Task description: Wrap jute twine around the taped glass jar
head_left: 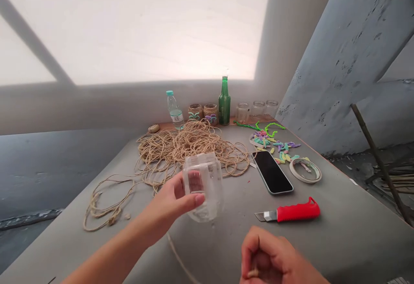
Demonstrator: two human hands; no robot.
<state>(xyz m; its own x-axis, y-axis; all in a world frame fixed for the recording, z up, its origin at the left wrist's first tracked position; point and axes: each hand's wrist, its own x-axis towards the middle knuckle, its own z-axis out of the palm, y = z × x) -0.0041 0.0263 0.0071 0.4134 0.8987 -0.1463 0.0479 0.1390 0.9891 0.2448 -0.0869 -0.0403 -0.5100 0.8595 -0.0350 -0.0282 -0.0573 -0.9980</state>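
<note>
Left hand (174, 200) is closed around a clear glass jar (211, 189), its fingers curved across the jar's side, and holds the jar slightly tilted over a grey tabletop (223, 254). Strips of clear tape (205, 161) seem to run over the jar. Right hand (267, 258), at the bottom edge of the view, is curled shut and pinches a small tan bit (254, 272), too small to identify. A pale strand of twine (179, 256) lies on the table between the hands. Just beyond them, a red-handled utility knife (297, 210) lies with its blade pointing left, near a black smartphone (271, 172) lying screen up. A heap of jute twine (190, 150) spreads behind the jar, with a looser coil (106, 206) to the left. Colourful pipe cleaner pieces (271, 144) and a roll of tape (305, 170) lie right of the heap. Along the far edge stand a water bottle (174, 110), two twine-wrapped jars (203, 113), a green glass bottle (224, 103), and three empty glass jars (257, 110).
</note>
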